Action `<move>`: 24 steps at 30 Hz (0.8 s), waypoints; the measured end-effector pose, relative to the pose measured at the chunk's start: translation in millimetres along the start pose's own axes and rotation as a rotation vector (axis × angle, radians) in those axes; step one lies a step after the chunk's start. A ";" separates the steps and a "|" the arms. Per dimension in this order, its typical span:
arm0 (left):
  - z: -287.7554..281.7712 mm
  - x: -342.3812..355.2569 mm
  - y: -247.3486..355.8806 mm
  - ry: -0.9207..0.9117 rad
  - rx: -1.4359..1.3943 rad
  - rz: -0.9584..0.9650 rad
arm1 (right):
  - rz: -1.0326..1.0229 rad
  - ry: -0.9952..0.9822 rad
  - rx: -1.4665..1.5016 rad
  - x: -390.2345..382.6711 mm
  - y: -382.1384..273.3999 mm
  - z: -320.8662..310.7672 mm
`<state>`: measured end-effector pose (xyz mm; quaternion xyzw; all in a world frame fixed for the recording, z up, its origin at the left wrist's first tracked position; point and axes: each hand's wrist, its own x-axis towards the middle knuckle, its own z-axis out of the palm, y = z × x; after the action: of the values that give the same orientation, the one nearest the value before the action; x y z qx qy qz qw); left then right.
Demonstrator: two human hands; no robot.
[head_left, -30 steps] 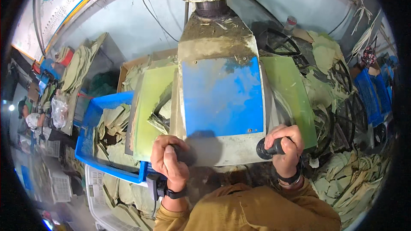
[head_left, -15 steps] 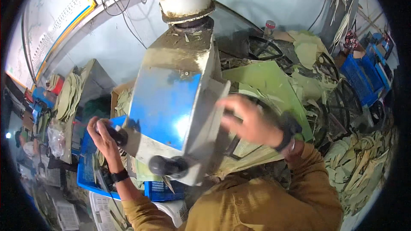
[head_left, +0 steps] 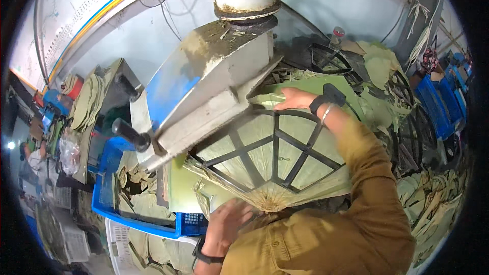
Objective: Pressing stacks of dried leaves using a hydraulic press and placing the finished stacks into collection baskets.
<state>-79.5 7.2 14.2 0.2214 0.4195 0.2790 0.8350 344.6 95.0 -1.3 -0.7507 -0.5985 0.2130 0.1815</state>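
A black fan-shaped metal frame with crossbars [head_left: 275, 145] lies on a pale green leaf-like sheet [head_left: 326, 188], whose pleats gather at a point near my body. My right hand [head_left: 299, 99] reaches past its far edge, with fingers stretched apart over the light green material there. At the near left edge of the sheet is my left hand [head_left: 227, 224], its fingers extended and slightly blurred; whether they touch the sheet I cannot tell. The swing-arm press head [head_left: 204, 97], grey with a blue top, hangs to the left and covers the frame's far left corner. Neither of its black handles [head_left: 130, 133] is held.
A blue crate [head_left: 104, 203] of green scraps stands to the left, a white basket [head_left: 118, 244] below it. Scraps [head_left: 433, 193] are heaped at the right, near more black frames [head_left: 407, 127]. A blue basket [head_left: 440, 102] and a jar [head_left: 336, 35] sit farther back.
The press head has swung left, uncovering the black frame. My left hand has left the handle and come down by the sheet. My right hand has moved to the frame's far edge.
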 end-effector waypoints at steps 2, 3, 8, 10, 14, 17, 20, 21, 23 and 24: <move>8.7 3.7 0.1 0.002 0.013 -0.066 | 0.041 -0.088 0.054 0.6 0.3 -2.3; 9.0 7.3 0.9 -0.039 0.070 -0.095 | 0.013 -0.054 -0.030 -3.8 -12.2 -3.9; 21.7 10.7 2.5 0.032 0.572 -0.001 | -0.341 0.484 -0.336 -75.6 -81.4 -4.2; 27.4 4.6 2.8 0.094 0.611 0.025 | -0.451 0.579 -0.386 -110.6 -107.7 6.1; 16.1 1.4 -9.2 0.059 0.461 0.222 | -0.605 0.290 -0.112 -185.7 -149.5 35.4; 50.1 -17.5 -8.3 -0.013 0.697 0.461 | -0.403 -0.112 0.160 -226.7 -153.5 49.6; -11.6 3.5 -26.5 -0.035 0.388 0.165 | -0.577 0.132 0.321 -259.8 -145.6 64.6; -17.5 19.0 -28.4 -0.130 0.443 0.098 | -0.548 0.161 0.355 -264.8 -149.4 74.2; -6.5 42.1 -31.2 -0.307 0.770 -0.044 | -0.440 0.162 0.358 -291.3 -139.3 66.2; 4.2 47.7 -34.1 -0.383 0.921 -0.090 | -0.366 0.122 0.336 -309.6 -133.1 58.8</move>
<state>-43.0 12.2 -31.6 0.5960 0.3471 -0.0170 0.7239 144.0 -177.2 51.0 -0.6005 -0.6687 0.2274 0.3749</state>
